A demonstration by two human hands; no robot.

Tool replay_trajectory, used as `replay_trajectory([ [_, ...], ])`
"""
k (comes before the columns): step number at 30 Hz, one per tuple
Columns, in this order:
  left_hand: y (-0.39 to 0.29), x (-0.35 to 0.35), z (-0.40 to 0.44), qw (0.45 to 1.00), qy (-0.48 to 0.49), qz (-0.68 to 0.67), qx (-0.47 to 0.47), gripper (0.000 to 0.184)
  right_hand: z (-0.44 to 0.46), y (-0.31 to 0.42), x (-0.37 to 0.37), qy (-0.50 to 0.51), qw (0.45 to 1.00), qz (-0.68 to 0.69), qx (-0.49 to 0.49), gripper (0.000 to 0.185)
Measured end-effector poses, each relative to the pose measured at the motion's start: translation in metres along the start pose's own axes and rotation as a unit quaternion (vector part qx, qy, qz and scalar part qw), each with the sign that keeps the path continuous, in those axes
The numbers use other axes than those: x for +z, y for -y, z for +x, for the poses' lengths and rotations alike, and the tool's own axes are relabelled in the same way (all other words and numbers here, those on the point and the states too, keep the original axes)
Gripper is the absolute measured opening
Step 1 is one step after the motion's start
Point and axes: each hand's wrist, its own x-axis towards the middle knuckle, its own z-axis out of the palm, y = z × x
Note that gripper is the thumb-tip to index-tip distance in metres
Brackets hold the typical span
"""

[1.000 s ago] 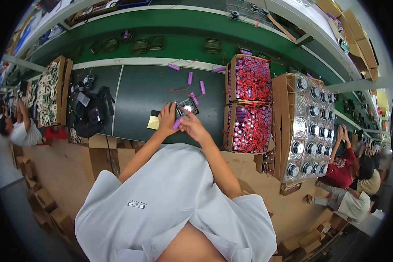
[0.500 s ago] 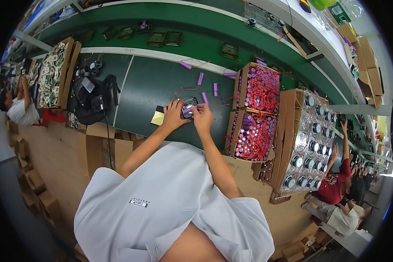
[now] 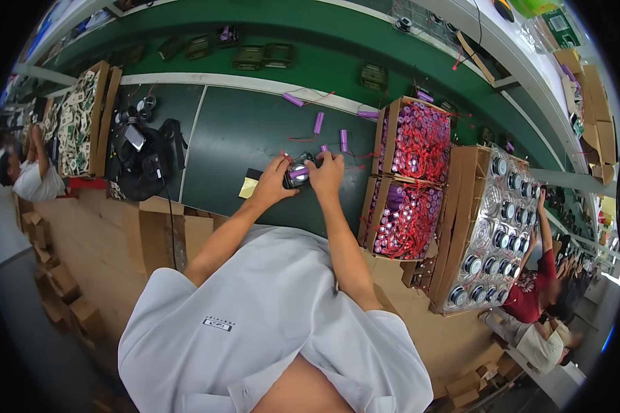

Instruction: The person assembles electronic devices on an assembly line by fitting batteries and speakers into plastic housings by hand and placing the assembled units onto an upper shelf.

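Observation:
A small dark plastic housing lies on the dark green table, with a purple cylindrical battery cell in it. My left hand is closed around the housing's left side. At its upper right edge are the bent fingers of my right hand, closed together; what they pinch is hidden. Just beyond them one purple cell is partly covered by the fingers. Farther back lie loose cells with thin wires, among them an upright-lying cell and another cell.
Boxes of wired cells stand at right, beside a tray of round speakers. A yellow note pad lies left of my hands. Farther left are a black bag and a box of circuit boards. Dark housings sit on the green belt.
My right hand's fingers have moved from the cell in the housing up to the housing's upper right edge. My left hand stays at the housing. The view has shifted slightly.

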Motion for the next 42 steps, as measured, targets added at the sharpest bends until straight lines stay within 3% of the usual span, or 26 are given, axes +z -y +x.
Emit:
replay_trajectory([
  [3, -0.006, -0.017, 0.008, 0.998, -0.03, -0.009, 0.055, 0.092, -0.005, 0.0, -0.002, -0.133, 0.982, 0.084, -0.103, 0.025],
  [6, -0.027, -0.052, 0.043, 0.996, -0.056, -0.001, 0.073, 0.093, -0.019, -0.005, -0.034, -0.164, 0.98, 0.11, -0.035, 0.02],
  [10, -0.036, -0.076, 0.164, 0.989, -0.097, -0.021, 0.111, 0.092, -0.032, -0.008, -0.075, -0.094, 0.988, 0.121, 0.019, 0.016],
  [11, -0.032, -0.073, 0.2, 0.988, -0.094, -0.031, 0.12, 0.09, -0.032, -0.01, -0.079, -0.126, 0.985, 0.116, -0.029, 0.014],
  [12, -0.025, -0.067, 0.237, 0.986, -0.089, -0.044, 0.132, 0.089, -0.029, -0.006, -0.085, -0.101, 0.984, 0.148, -0.002, 0.013],
  [14, -0.017, -0.048, 0.301, 0.988, -0.068, -0.012, 0.136, 0.087, -0.026, 0.004, -0.104, -0.063, 0.975, 0.203, 0.063, 0.012],
  [18, -0.021, -0.025, 0.374, 0.994, 0.016, 0.004, 0.107, 0.089, 0.0, 0.0, -0.106, -0.09, 0.982, 0.158, 0.045, 0.009],
  [19, 0.008, -0.002, 0.389, 0.964, -0.074, 0.098, 0.236, 0.095, 0.006, 0.013, -0.116, -0.082, 0.984, 0.147, 0.061, 0.007],
  [20, 0.001, -0.014, 0.384, 0.957, -0.059, 0.167, 0.231, 0.099, 0.012, 0.02, -0.128, -0.093, 0.989, 0.111, 0.021, 0.007],
  [21, -0.031, -0.048, 0.371, 0.962, -0.035, 0.183, 0.199, 0.092, 0.016, 0.03, -0.147, -0.101, 0.988, 0.106, 0.043, 0.007],
  [22, -0.058, -0.067, 0.353, 0.961, -0.059, 0.251, 0.099, 0.08, 0.018, 0.04, -0.165, -0.11, 0.986, 0.103, 0.067, 0.007],
  [23, -0.047, -0.063, 0.342, 0.943, -0.134, 0.303, 0.022, 0.067, 0.022, 0.043, -0.186, -0.163, 0.985, 0.059, 0.022, 0.008],
  [24, -0.045, -0.065, 0.331, 0.922, -0.138, 0.353, -0.08, 0.062, 0.023, 0.029, -0.204, -0.209, 0.978, -0.008, -0.005, 0.007],
  [25, -0.019, -0.055, 0.321, 0.894, -0.188, 0.404, -0.042, 0.065, 0.024, 0.024, -0.226, -0.254, 0.967, -0.013, 0.009, 0.007],
  [26, 0.015, -0.047, 0.324, 0.92, -0.151, 0.355, -0.065, 0.066, 0.026, 0.023, -0.252, -0.299, 0.954, -0.017, 0.016, 0.007],
  [28, 0.048, -0.052, 0.318, 0.92, -0.147, 0.36, 0.043, 0.063, 0.026, 0.025, -0.308, -0.395, 0.912, -0.112, 0.001, 0.007],
  [30, 0.042, -0.071, 0.306, 0.933, -0.169, 0.313, 0.042, 0.06, 0.014, 0.015, -0.356, -0.446, 0.875, -0.165, 0.092, 0.01],
  [32, 0.033, -0.091, 0.286, 0.945, -0.175, 0.265, 0.076, 0.054, 0.015, 0.005, -0.395, -0.43, 0.878, -0.164, 0.127, 0.016],
  [34, 0.029, -0.111, 0.25, 0.951, -0.153, 0.242, 0.117, 0.049, 0.034, -0.034, -0.413, -0.388, 0.907, -0.161, -0.012, 0.025],
  [36, -0.007, -0.116, 0.196, 0.956, -0.094, 0.241, 0.141, 0.039, 0.051, -0.05, -0.414, -0.274, 0.951, -0.129, -0.062, 0.032],
  [37, 0.004, -0.098, 0.17, 0.94, -0.138, 0.259, 0.173, 0.04, 0.059, -0.062, -0.41, -0.254, 0.956, -0.13, -0.072, 0.039],
  [40, -0.015, -0.074, 0.083, 0.969, -0.062, 0.187, 0.151, 0.037, 0.079, -0.07, -0.417, -0.188, 0.908, -0.355, -0.119, 0.065],
  [41, -0.014, -0.06, 0.057, 0.976, -0.052, 0.169, 0.127, 0.038, 0.083, -0.061, -0.424, -0.104, 0.921, -0.366, -0.087, 0.07],
  [42, -0.008, -0.046, 0.035, 0.975, -0.05, 0.171, 0.132, 0.037, 0.09, -0.064, -0.428, -0.084, 0.921, -0.365, -0.106, 0.07],
])
